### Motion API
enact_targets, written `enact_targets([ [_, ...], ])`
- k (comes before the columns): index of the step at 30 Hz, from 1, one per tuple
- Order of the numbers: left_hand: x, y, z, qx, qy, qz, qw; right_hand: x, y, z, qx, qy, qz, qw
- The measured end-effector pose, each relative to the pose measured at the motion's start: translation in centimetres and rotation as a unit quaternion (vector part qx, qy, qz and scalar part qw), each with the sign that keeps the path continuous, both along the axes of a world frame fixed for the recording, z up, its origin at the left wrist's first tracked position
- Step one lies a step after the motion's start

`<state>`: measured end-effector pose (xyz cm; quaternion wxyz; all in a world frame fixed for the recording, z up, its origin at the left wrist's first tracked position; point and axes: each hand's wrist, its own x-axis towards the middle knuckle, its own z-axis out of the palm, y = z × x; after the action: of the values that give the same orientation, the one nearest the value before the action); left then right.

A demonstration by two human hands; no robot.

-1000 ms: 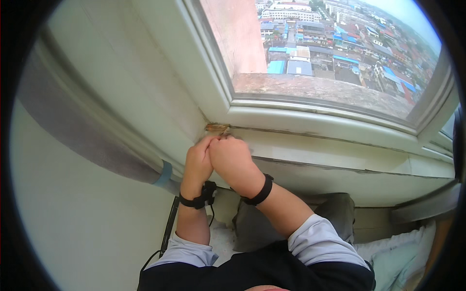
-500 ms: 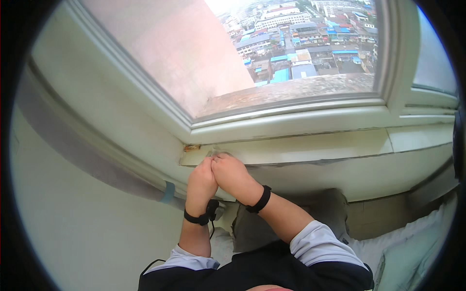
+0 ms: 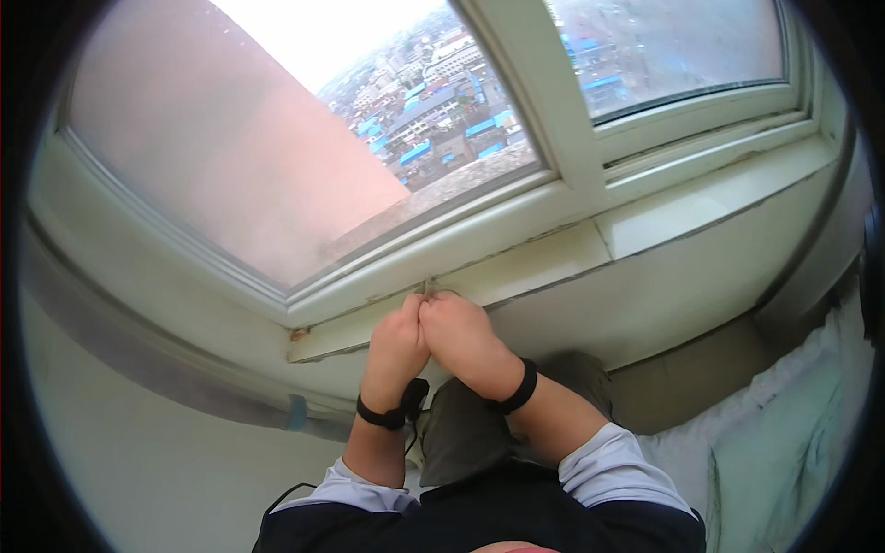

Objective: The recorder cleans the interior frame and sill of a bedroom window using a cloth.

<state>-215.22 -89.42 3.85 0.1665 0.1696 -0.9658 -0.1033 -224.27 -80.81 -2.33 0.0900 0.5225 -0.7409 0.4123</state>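
My left hand (image 3: pixel 398 343) and my right hand (image 3: pixel 464 339) are pressed together, fingers curled, at the narrow window sill (image 3: pixel 548 263). A small greyish piece of something (image 3: pixel 430 287) shows just beyond the fingertips, against the base of the window frame (image 3: pixel 461 249). Its kind cannot be made out. The backs of my hands hide most of it and also which fingers grip it. A black strap (image 3: pixel 518 387) circles my right wrist, and another with a small dark block (image 3: pixel 412 398) is on my left.
Behind the pane, buildings (image 3: pixel 442 115) lie far below, beside a pinkish outer wall (image 3: pixel 212 138). A grey pipe (image 3: pixel 166 355) with a blue-green band curves along the left wall. Pale green bedding (image 3: pixel 784 452) lies at the right. My legs in dark trousers (image 3: pixel 466 429) stand under the sill.
Both hands have slid together along the sill, away from its left corner toward the right. My view has turned rightward, showing more of the right-hand window.
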Motion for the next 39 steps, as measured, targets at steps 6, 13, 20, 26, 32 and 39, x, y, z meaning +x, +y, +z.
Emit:
enact_targets([
  [6, -4.2, 3.9, -1.3, 0.035, 0.095, -0.079, 0.992, -2.9, 5.6, -0.1, -0.027, 0.011, -0.076, 0.997],
  [13, -5.2, 3.9, -2.0, 0.044, 0.136, -0.105, 0.984, -3.6, 7.1, 2.3, 0.052, -0.038, -0.110, 0.992],
  [20, -2.5, -3.2, -2.3, 0.260, 0.128, -0.172, 0.941, 1.7, 2.4, 5.4, 0.158, 0.061, -0.171, 0.971],
  [26, 4.1, -9.9, -2.7, 0.243, 0.166, -0.101, 0.950, 6.3, -5.3, 5.4, 0.150, 0.052, -0.059, 0.986],
  [32, 11.5, -16.3, -2.1, 0.244, 0.156, -0.014, 0.957, 11.5, -13.7, 5.7, 0.206, 0.052, 0.020, 0.977],
  [39, 15.9, -21.3, -2.9, 0.221, 0.156, 0.059, 0.961, 15.2, -19.9, 4.3, 0.152, 0.063, 0.060, 0.985],
])
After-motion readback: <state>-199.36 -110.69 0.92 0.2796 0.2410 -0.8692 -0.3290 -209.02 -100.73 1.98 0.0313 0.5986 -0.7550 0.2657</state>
